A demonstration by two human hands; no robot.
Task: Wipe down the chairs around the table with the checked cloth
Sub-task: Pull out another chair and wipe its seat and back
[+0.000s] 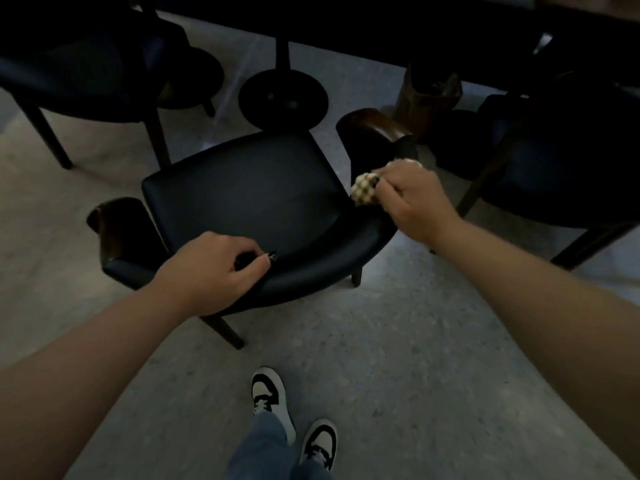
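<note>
Dark leather chair stands on grey floor before the table. Left hand grips its curved backrest. Right hand clutches the bunched checked cloth, held against the chair's right armrest.

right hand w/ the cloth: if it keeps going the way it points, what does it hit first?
Probably the dark glossy wooden armrest of the black padded chair: the right hand, gripping the bunched checked cloth, points up-left toward it. Depth is unclear.
</note>
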